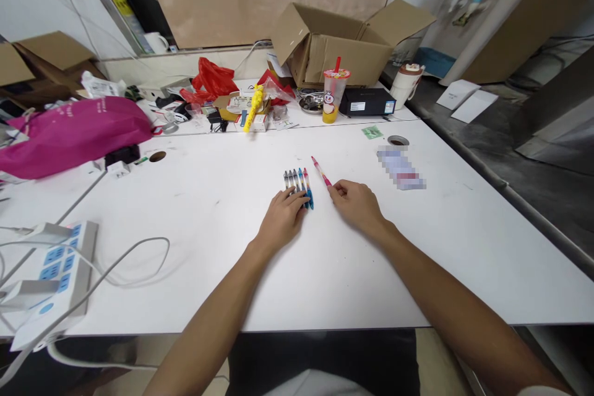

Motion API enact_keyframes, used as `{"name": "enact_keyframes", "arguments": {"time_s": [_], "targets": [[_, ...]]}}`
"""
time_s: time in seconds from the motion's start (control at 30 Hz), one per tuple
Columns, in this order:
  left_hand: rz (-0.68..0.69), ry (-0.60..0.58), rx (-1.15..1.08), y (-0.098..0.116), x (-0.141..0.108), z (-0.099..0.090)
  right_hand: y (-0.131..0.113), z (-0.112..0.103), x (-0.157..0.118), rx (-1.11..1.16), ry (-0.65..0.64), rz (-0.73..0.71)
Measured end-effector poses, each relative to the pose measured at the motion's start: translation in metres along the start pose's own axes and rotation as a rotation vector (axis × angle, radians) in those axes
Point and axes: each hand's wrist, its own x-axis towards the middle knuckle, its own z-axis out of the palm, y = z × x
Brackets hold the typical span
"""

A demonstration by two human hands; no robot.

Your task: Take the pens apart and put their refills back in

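Several pens (pixel 294 179) lie side by side in a row on the white table (pixel 185 223), their tips pointing away from me. The ones at the left of the row are dark and clear; those at the right show blue and pink. My left hand (pixel 284 213) rests over the near ends of the row with its fingers spread, touching the pens. A pink pen (pixel 321 171) slants just right of the row, apart from it. My right hand (pixel 355 201) pinches its near end between thumb and fingers.
A power strip (pixel 69 278) with cables is at the left, near a magenta bag (pixel 88 133). Along the back stand a drink cup (pixel 333 99), a black box (pixel 367 102), a cardboard box (pixel 343 52) and a yellow item (pixel 254 106). A pixelated item (pixel 401 168) lies right.
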Motion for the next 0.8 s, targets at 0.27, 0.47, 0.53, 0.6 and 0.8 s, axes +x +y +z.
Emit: {"name": "enact_keyframes", "arguments": {"time_s": [0.27, 0.47, 0.53, 0.6, 0.8], "targets": [[-0.434, 0.29, -0.882, 0.013, 0.01, -0.011, -0.005, 0.004, 0.0, 0.621, -0.163, -0.133], [-0.482, 0.252, -1.144, 0.016, 0.011, -0.016, -0.01, 0.005, -0.004, 0.736, -0.545, -0.027], [-0.502, 0.248, -1.152, 0.016, 0.011, -0.015, -0.011, 0.004, -0.006, 0.728, -0.624, -0.014], [-0.545, 0.262, -1.143, 0.015, 0.01, -0.014, -0.012, 0.003, -0.008, 0.65, -0.563, -0.073], [-0.657, 0.284, -1.097, 0.012, 0.011, -0.012, -0.012, 0.003, -0.014, 0.386, -0.374, -0.231]]}}
